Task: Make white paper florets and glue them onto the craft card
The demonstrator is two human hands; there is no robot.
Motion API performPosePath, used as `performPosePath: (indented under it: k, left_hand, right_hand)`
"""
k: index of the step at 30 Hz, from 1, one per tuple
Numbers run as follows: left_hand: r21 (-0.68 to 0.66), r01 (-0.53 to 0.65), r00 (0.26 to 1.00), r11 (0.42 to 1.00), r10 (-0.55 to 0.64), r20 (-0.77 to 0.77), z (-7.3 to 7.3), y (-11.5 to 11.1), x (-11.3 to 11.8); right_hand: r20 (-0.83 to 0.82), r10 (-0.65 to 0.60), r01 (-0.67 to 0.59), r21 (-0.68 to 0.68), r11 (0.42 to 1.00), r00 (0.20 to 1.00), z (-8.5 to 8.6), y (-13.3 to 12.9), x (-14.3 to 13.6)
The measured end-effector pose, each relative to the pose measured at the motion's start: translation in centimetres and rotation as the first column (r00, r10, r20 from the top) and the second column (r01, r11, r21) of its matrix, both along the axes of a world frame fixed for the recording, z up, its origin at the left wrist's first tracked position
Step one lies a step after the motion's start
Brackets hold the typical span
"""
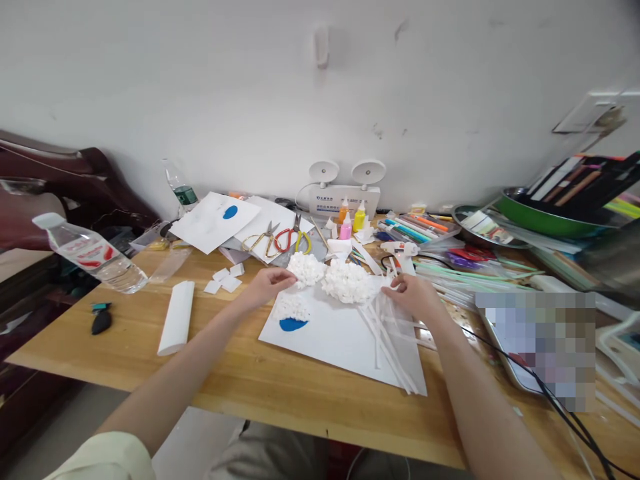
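Observation:
A puffy white cloud-shaped piece (350,281), made of small crumpled bits, spans the far edge of a white paper sheet (340,347). My left hand (273,283) pinches its left end between thumb and fingers. At its right end, my right hand (411,295) has its fingertips closed on the edge, beside pale translucent strips (385,347) that trail down over the sheet. On the sheet's left part is a blue painted oval (293,325), its upper part covered by white crumpled bits (292,308).
Left lie a rolled white paper (177,319), paper squares (225,279), a black bulb-like object (101,320) and a tilted water bottle (93,253). Behind are scissors (273,241), paint bottles (359,218) and a glue gun (400,250). Black cables (525,367) cross the right side.

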State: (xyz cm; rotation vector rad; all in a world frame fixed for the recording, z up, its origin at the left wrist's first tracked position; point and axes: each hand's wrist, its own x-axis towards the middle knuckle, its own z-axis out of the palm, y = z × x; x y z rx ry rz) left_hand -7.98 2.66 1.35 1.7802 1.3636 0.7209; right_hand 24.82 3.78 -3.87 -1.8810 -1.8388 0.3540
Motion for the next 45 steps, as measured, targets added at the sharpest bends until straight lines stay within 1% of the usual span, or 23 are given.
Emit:
performPosePath:
  k: [1, 3, 6, 8, 10, 11, 12, 13, 14, 16, 18, 20, 23, 25, 26, 29, 30, 32, 35, 37, 38, 42, 45]
  left_hand:
    - [0.023, -0.033, 0.999, 0.999, 0.033, 0.024, 0.5, 0.1, -0.1]
    - [0.043, -0.059, 0.995, 0.997, 0.056, 0.079, 1.4, 0.2, 0.0]
    - [0.075, -0.043, 0.983, 0.996, 0.029, 0.184, 2.2, 0.0, 1.6]
    - [0.084, -0.092, 0.958, 0.992, 0.066, 0.278, 2.0, -0.5, 3.7]
    - [0.067, -0.223, 0.896, 0.973, 0.177, 0.406, 1.0, -1.4, 6.5]
    - [0.079, -0.254, 0.869, 0.964, 0.191, 0.455, 0.4, -2.0, 8.0]
    - [0.092, -0.201, 0.870, 0.975, 0.135, 0.474, -0.2, -2.6, 9.4]
    - [0.113, -0.110, 0.883, 0.987, 0.045, 0.467, -0.7, -3.3, 10.6]
    - [0.141, -0.040, 0.895, 0.989, -0.027, 0.446, -1.1, -3.9, 11.6]
    - [0.207, 0.025, 0.908, 0.978, -0.109, 0.404, -1.8, -4.7, 12.6]
    - [0.223, 0.001, 0.907, 0.975, -0.095, 0.410, -2.1, -4.8, 12.5]
    - [0.173, -0.074, 0.887, 0.982, -0.014, 0.461, -2.4, -4.4, 11.7]
    - [0.070, -0.139, 0.835, 0.988, 0.079, 0.544, -2.7, -3.7, 10.5]
    - [0.040, -0.133, 0.800, 0.990, 0.084, 0.595, -2.6, -3.4, 10.2]
    - [0.036, -0.125, 0.785, 0.991, 0.077, 0.614, -2.6, -3.4, 10.1]
    - [0.023, -0.122, 0.766, 0.992, 0.079, 0.638, -2.2, -3.5, 10.2]
    - [0.012, -0.121, 0.767, 0.993, 0.086, 0.636, -2.1, -3.5, 10.2]
    - [-0.009, -0.125, 0.784, 0.992, 0.105, 0.611, -1.8, -3.7, 10.1]
    - [0.014, -0.098, 0.877, 0.995, 0.080, 0.473, -1.3, -4.0, 9.7]
    - [0.020, -0.036, 0.934, 0.999, 0.026, 0.355, -1.2, -4.1, 9.6]
    - [0.009, 0.006, 0.949, 1.000, -0.008, 0.315, -1.1, -4.1, 9.5]
    - [-0.029, 0.118, 0.956, 0.993, -0.106, 0.275, -1.2, -4.2, 9.6]
    - [-0.056, 0.163, 0.931, 0.985, -0.135, 0.340, -1.1, -4.2, 9.7]
  right_hand:
    - [0.004, -0.014, 0.014, -0.014, 1.000, 1.000, -0.3, 0.1, 0.1]
    - [0.002, -0.022, 0.022, -0.036, 0.999, 1.000, -0.6, 0.2, 0.2]
    - [-0.010, -0.027, 0.026, -0.039, 0.999, 1.000, -0.5, 0.1, 0.3]
    - [-0.014, -0.039, 0.038, -0.032, 0.999, 0.999, 0.1, 0.0, 0.2]
    - [-0.032, -0.075, 0.075, 0.004, 0.997, 0.997, 1.1, -0.2, 0.1]
    - [-0.054, -0.095, 0.097, 0.034, 0.995, 0.994, 1.6, -0.3, 0.0]
    - [-0.101, -0.112, 0.119, 0.069, 0.991, 0.989, 2.0, -0.4, -0.2]
    - [-0.168, -0.106, 0.122, 0.091, 0.988, 0.980, 2.4, -0.6, -0.5]
    - [-0.252, -0.080, 0.109, 0.100, 0.989, 0.964, 2.7, -0.7, -0.8]
    - [-0.444, 0.005, 0.033, 0.077, 0.996, 0.896, 3.0, -1.0, -1.6]
    - [-0.611, 0.062, -0.063, 0.020, 0.998, 0.789, 3.2, -1.5, -2.7]
    - [-0.727, 0.088, -0.174, -0.045, 0.984, 0.681, 3.4, -2.2, -4.1]
    - [-0.819, 0.112, -0.372, -0.130, 0.919, 0.563, 4.0, -3.5, -6.3]
    - [-0.854, 0.118, -0.457, -0.151, 0.877, 0.507, 4.1, -4.2, -7.6]
    - [-0.861, 0.125, -0.490, -0.156, 0.858, 0.493, 4.0, -4.5, -8.1]
    - [-0.856, 0.157, -0.548, -0.165, 0.820, 0.493, 3.6, -4.9, -8.9]
    - [-0.847, 0.168, -0.551, -0.166, 0.818, 0.504, 3.5, -5.0, -8.9]
    - [-0.832, 0.177, -0.518, -0.148, 0.843, 0.525, 3.5, -4.9, -8.7]
    - [-0.836, 0.167, -0.417, -0.080, 0.905, 0.523, 3.9, -4.7, -8.2]
    - [-0.840, 0.156, -0.370, -0.057, 0.927, 0.519, 4.1, -4.6, -7.9]
    - [-0.838, 0.150, -0.358, -0.058, 0.932, 0.525, 4.2, -4.6, -7.8]
    - [-0.823, 0.131, -0.348, -0.085, 0.933, 0.553, 4.2, -4.5, -7.8]
    - [-0.825, 0.136, -0.355, -0.083, 0.931, 0.549, 4.1, -4.6, -7.9]
